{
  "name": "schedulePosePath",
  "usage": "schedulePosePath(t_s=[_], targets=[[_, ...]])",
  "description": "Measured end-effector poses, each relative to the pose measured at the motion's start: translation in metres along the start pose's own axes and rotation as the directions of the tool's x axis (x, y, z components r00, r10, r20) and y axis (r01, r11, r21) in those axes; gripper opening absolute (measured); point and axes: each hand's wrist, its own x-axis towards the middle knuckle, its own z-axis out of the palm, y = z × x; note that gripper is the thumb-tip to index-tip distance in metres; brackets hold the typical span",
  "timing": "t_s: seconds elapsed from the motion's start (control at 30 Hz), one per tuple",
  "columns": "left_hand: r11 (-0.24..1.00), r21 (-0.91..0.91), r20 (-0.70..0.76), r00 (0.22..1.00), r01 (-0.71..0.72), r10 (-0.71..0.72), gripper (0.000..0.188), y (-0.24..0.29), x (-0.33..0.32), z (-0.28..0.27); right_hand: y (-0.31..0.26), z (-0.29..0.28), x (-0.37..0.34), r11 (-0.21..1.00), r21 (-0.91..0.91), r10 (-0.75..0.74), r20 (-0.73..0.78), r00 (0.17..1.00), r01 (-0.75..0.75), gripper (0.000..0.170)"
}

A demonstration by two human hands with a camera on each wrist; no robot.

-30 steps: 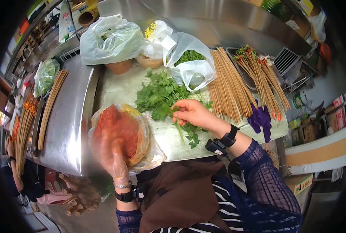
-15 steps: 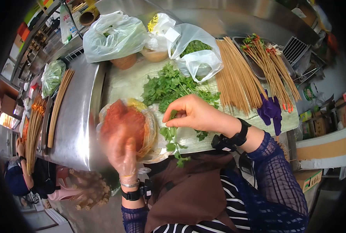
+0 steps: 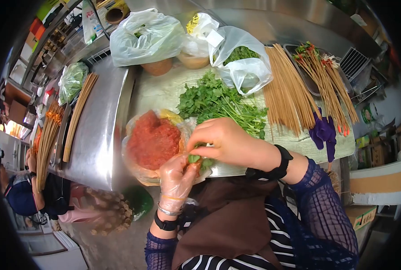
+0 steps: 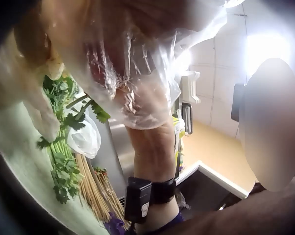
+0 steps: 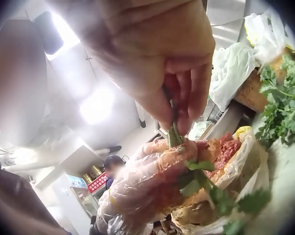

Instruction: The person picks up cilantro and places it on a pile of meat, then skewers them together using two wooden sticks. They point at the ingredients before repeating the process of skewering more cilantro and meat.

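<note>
The left hand [image 3: 177, 177], in a clear plastic glove smeared with red, is at the near edge of the bag of red minced meat [image 3: 153, 139]. Its fingers curl round a cilantro sprig [image 5: 200, 177], whose leaves hang out below them in the right wrist view. Bare fingers of the right hand [image 3: 229, 141] pinch the stems of that sprig just above the glove; the two hands meet. Behind them a pile of loose cilantro [image 3: 223, 101] lies on the pale board [image 3: 153, 90]. Plastic glove and glare cover much of the left wrist view.
Wooden skewers [image 3: 290, 90] lie right of the cilantro, beside a tray of filled skewers [image 3: 322, 72] and a purple glove [image 3: 323, 132]. Plastic bags [image 3: 146, 38] stand along the back. A steel counter [image 3: 99, 121] is at left, with more skewers [image 3: 80, 118] and another person [image 3: 25, 191] beyond.
The right hand has carried the sprig from the pile left to the left hand. The left hand has come off the meat toward the near edge, its fingers now round the sprig.
</note>
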Motion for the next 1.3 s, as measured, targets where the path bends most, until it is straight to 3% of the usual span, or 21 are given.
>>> schedulePosePath(t_s=[0.03,0.1,0.2,0.23,0.33,0.4,0.43,0.53,0.57,0.6,0.67,0.7,0.83,0.93,0.97,1.03,1.07,1.13,1.17,1.2,1.3], targets=[[0.969,-0.223,-0.024,0.993,0.111,-0.119,0.006,-0.001,-0.002,0.0,0.001,-0.001,0.0,1.0,0.025,0.004,-0.024,1.0,-0.003,0.009],[0.728,-0.627,0.008,0.937,0.278,-0.351,0.005,-0.004,-0.009,0.001,0.003,0.006,-0.005,0.993,0.109,0.047,-0.114,0.992,-0.035,0.01],[0.45,-0.869,0.014,0.92,0.205,-0.392,0.011,-0.01,-0.009,0.004,0.006,0.023,-0.01,0.986,0.166,0.044,-0.198,0.979,-0.011,0.01],[0.401,-0.898,0.002,0.913,0.181,-0.408,0.015,-0.004,-0.008,0.002,0.005,0.029,-0.011,0.987,0.161,0.033,-0.215,0.976,0.002,0.011],[0.506,-0.859,-0.104,0.939,0.082,-0.328,0.017,-0.008,-0.009,0.0,0.007,0.033,-0.007,0.987,0.122,-0.068,-0.266,0.961,0.103,0.012],[0.56,-0.826,-0.19,0.906,0.061,-0.379,0.017,-0.004,-0.008,-0.004,0.0,0.026,-0.001,0.984,0.127,-0.079,-0.306,0.949,0.123,0.013],[0.588,-0.808,-0.236,0.885,0.051,-0.401,0.017,-0.003,-0.008,-0.006,-0.011,0.016,-0.001,0.966,0.259,0.097,-0.3,0.949,-0.017,0.015],[0.692,-0.716,-0.262,0.885,0.09,-0.386,0.018,-0.015,-0.012,-0.014,-0.033,-0.009,-0.005,0.996,0.075,0.06,-0.323,0.945,-0.038,0.02],[0.661,-0.745,-0.234,0.893,0.089,-0.384,0.019,-0.017,-0.014,-0.016,-0.032,-0.007,-0.004,0.99,-0.065,-0.135,-0.292,0.947,0.121,0.024],[0.628,-0.773,-0.203,0.903,0.09,-0.379,0.019,-0.016,-0.015,-0.016,-0.031,0.0,-0.004,0.968,-0.186,-0.212,-0.244,0.946,0.169,0.026],[0.54,-0.839,-0.172,0.911,0.065,-0.376,0.02,-0.012,-0.013,-0.013,-0.028,0.018,-0.004,0.87,-0.416,-0.341,-0.121,0.932,0.264,0.031],[0.484,-0.874,-0.173,0.907,0.038,-0.384,0.02,-0.008,-0.012,-0.01,-0.026,0.024,-0.005,0.844,-0.48,-0.324,-0.103,0.94,0.239,0.031],[0.327,-0.944,-0.106,0.895,0.046,-0.434,0.019,-0.003,-0.015,-0.006,-0.002,0.034,-0.007,0.873,-0.447,-0.289,-0.154,0.945,0.194,0.025],[0.278,-0.96,-0.119,0.891,0.008,-0.438,0.021,0.0,-0.015,-0.005,0.004,0.043,-0.008,0.99,-0.105,-0.121,-0.239,0.964,0.098,0.026],[0.334,-0.943,-0.155,0.887,-0.001,-0.435,0.021,-0.002,-0.014,-0.004,0.0,0.044,-0.009,0.952,0.268,0.193,-0.157,0.969,-0.146,0.023],[0.438,-0.899,-0.229,0.874,-0.02,-0.429,0.022,-0.012,-0.013,0.001,-0.007,0.05,-0.009,0.697,0.685,0.363,-0.082,0.928,-0.212,0.02],[0.587,-0.809,-0.275,0.879,0.007,-0.389,0.021,-0.013,-0.017,0.004,-0.009,0.054,-0.008,0.499,0.836,0.429,-0.008,0.903,-0.229,0.019],[0.835,-0.548,-0.348,0.891,0.058,-0.291,0.019,-0.018,-0.027,0.008,-0.005,0.056,-0.013,0.463,0.847,0.459,0.022,0.888,-0.26,0.019],[0.992,-0.096,-0.386,0.922,-0.077,0.034,0.018,-0.031,-0.03,0.009,-0.001,0.056,-0.018,0.486,0.824,0.467,0.037,0.883,-0.292,0.019],[0.968,0.146,-0.296,0.924,-0.205,0.24,0.021,-0.028,-0.03,0.004,0.004,0.056,-0.021,0.507,0.799,0.476,0.053,0.878,-0.323,0.019],[0.986,-0.133,-0.212,0.975,-0.1,0.07,0.022,-0.03,-0.037,0.001,0.013,0.057,-0.032,0.584,0.71,0.488,0.081,0.869,-0.394,0.017]])
